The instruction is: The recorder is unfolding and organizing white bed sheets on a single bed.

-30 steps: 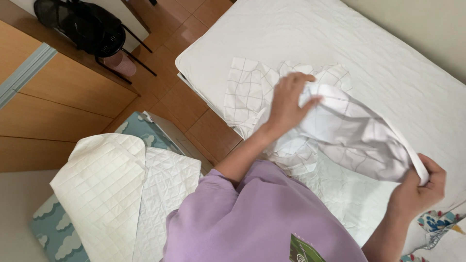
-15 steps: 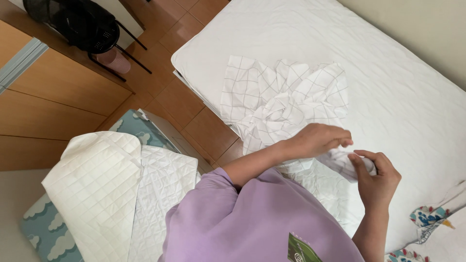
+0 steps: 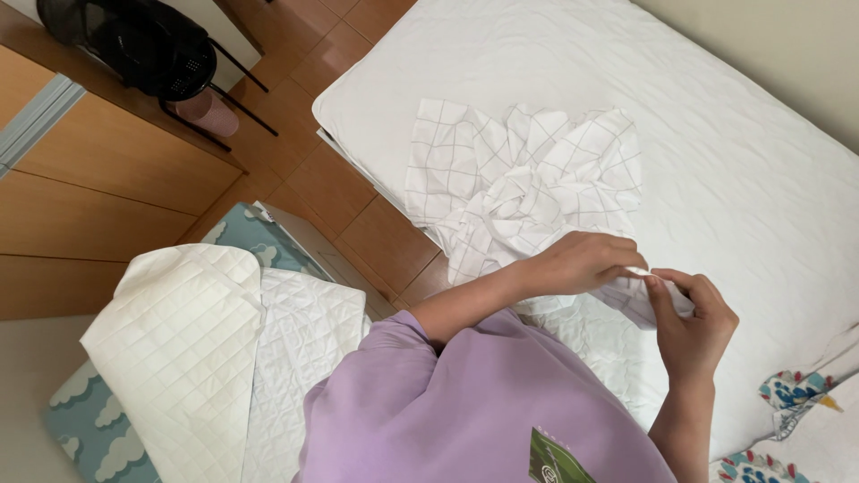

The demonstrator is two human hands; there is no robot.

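Pinching now: both hands are meeting over the near edge of the bed, each grip closing on the same bit of white fabric.
Left hand [image 3: 582,262]: reaching across from the purple sleeve [image 3: 447,402], fingers closed on the hem of the checked cloth [image 3: 523,183].
Right hand [image 3: 693,317]: coming up from below, thumb and fingers nipping that edge, just touching the left fingertips.
Step in hand: looks like finding a corner or edge to work from.
Next move: likely calls for keeping the pinch firm and drawing the edge free of the bunch.
Cloth position: crumpled in a heap on the white mattress [image 3: 716,116], spreading away beyond the hands.
Further off: quilted pad [image 3: 188,349] at left, black chair [image 3: 152,45] on the wood floor.
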